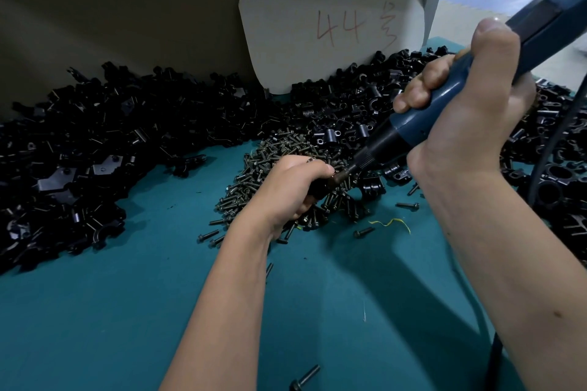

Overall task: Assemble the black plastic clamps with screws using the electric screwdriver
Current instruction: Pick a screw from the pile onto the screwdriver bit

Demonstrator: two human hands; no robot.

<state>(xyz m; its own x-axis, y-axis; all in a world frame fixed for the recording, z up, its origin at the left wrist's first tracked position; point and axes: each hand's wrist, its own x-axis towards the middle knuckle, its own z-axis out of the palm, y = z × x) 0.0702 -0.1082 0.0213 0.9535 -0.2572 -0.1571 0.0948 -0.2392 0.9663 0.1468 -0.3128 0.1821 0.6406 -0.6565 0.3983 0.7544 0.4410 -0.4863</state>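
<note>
A black plastic clamp (319, 186) is gripped in the curled fingers of the left hand (293, 190), held just above the pile of screws (286, 149). The electric screwdriver (444, 105) is clasped in the right hand (470, 105), fingers wrapped round its blue body and thumb raised along it; its bit tip (344, 172) is set against the clamp at the left fingertips.

The clamp is judged light, stiff and rather smooth, so it is best pinched across its flat sides, clear of the screw hole. The screws are judged small and apt to roll. The screwdriver looks the heavier item, and drag from its cable (552, 143) may be felt.

Heaps of black clamp parts (95, 143) lie to the left, behind and to the right. A card marked 44 (333, 22) stands behind. Open teal counter (127, 311) is left toward the person, with a few stray screws on it.
</note>
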